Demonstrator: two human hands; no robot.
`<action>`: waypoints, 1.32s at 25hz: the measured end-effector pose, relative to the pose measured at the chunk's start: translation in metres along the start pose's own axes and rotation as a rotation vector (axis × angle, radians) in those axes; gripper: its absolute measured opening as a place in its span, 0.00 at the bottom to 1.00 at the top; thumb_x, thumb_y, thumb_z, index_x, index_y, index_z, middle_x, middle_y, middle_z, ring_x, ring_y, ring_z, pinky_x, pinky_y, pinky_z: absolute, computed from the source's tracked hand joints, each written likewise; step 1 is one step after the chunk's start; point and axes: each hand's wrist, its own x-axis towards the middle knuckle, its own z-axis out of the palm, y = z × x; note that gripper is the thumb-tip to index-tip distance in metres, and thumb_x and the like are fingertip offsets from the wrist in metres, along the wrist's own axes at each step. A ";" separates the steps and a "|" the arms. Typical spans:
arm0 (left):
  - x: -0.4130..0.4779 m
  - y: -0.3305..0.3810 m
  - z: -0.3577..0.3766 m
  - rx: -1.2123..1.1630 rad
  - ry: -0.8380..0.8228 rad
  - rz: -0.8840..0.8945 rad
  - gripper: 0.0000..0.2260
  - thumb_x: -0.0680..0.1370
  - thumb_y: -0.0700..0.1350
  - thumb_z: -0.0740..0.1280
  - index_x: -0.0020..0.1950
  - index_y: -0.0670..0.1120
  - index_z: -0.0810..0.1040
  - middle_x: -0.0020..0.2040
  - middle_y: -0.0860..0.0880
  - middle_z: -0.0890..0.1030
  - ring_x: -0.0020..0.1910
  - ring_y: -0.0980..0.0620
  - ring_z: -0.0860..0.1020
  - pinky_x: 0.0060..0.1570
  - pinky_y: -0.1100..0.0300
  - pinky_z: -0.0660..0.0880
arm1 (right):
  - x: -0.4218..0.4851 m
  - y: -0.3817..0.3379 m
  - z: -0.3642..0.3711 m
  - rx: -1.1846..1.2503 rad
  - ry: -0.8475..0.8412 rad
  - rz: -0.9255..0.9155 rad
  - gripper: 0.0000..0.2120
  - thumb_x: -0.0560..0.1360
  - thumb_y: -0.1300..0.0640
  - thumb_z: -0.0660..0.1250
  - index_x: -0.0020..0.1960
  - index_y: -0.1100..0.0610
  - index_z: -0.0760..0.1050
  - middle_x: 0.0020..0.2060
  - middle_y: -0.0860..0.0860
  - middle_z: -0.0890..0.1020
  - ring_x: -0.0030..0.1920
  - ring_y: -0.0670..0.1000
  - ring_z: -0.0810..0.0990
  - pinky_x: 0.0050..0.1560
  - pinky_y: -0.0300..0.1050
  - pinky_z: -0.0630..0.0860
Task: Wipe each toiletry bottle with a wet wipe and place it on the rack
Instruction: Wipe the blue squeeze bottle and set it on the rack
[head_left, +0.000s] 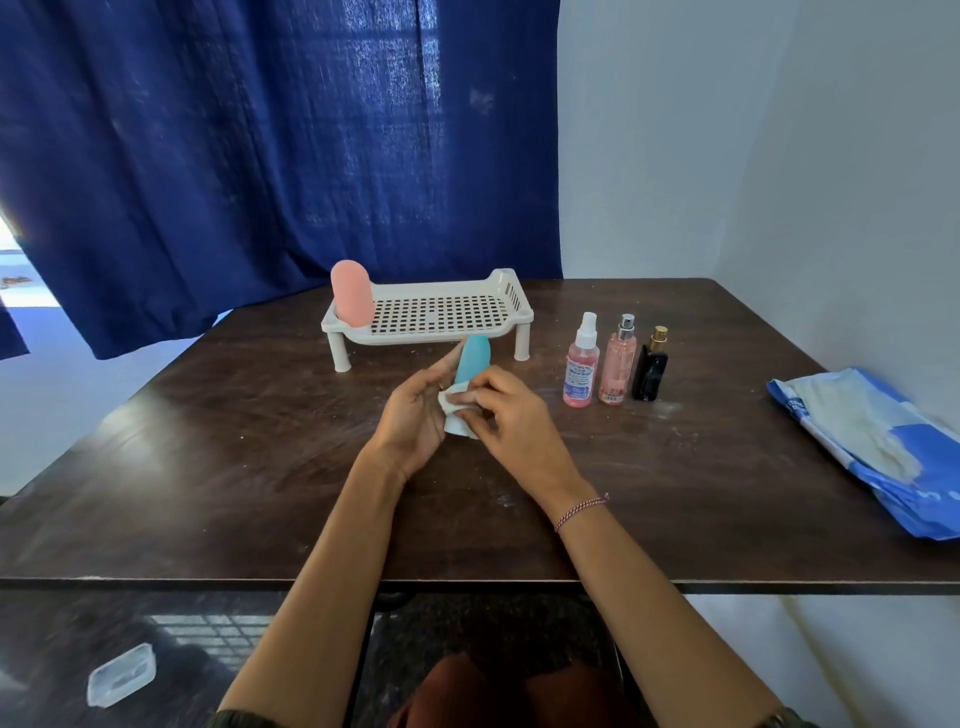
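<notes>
A teal bottle (471, 361) with a white cap is held tilted above the table's middle, in my left hand (415, 415). My right hand (511, 410) presses a white wet wipe (450, 406) against the bottle's lower part. A pink bottle (352, 294) stands upright at the left end of the white perforated rack (441, 312). Right of my hands stand three bottles in a row: a pink spray bottle (582, 364), a peach spray bottle (617, 364) and a black perfume bottle (651, 368).
A blue pack of wet wipes (878, 447) lies at the table's right edge. The dark wooden table (208, 467) shows pale smudges. A blue curtain hangs behind the rack. A clear plastic lid (120, 674) lies on the floor at the lower left.
</notes>
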 end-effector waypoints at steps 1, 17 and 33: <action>0.000 0.000 0.001 0.011 -0.003 -0.007 0.20 0.81 0.44 0.48 0.70 0.46 0.69 0.68 0.44 0.74 0.60 0.49 0.76 0.58 0.55 0.75 | 0.000 -0.001 0.000 -0.033 0.000 0.003 0.07 0.73 0.64 0.69 0.50 0.63 0.80 0.46 0.53 0.76 0.48 0.48 0.75 0.52 0.40 0.76; 0.002 -0.011 0.004 0.488 -0.073 0.072 0.19 0.73 0.43 0.67 0.63 0.55 0.76 0.63 0.54 0.78 0.62 0.51 0.75 0.61 0.51 0.74 | 0.007 0.019 -0.020 0.064 0.442 0.319 0.10 0.76 0.62 0.66 0.56 0.56 0.80 0.47 0.50 0.78 0.47 0.43 0.75 0.46 0.35 0.76; 0.002 0.003 -0.001 -0.120 0.210 0.137 0.18 0.81 0.40 0.56 0.70 0.39 0.67 0.64 0.38 0.75 0.57 0.47 0.77 0.57 0.54 0.76 | 0.005 0.007 -0.012 0.466 0.161 0.266 0.10 0.71 0.65 0.71 0.51 0.59 0.81 0.48 0.48 0.81 0.50 0.44 0.80 0.48 0.35 0.78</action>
